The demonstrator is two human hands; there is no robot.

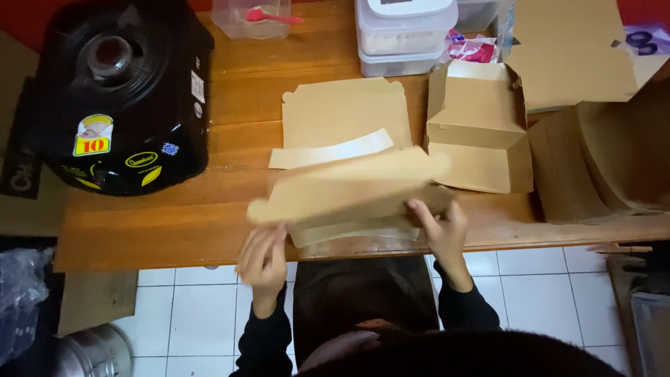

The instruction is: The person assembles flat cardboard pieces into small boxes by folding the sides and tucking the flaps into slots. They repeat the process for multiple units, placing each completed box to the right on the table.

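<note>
black cooker (122, 91), stacked plastic tubs (405, 35), folded brown box (478, 129), flat cardboard stack (600, 160)

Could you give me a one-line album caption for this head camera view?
Two hands, left and right, fold a brown cardboard box blank over a wooden table.

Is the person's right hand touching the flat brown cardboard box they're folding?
Touching. The head view shows the right hand gripping the flat brown cardboard box at its right edge.
</note>
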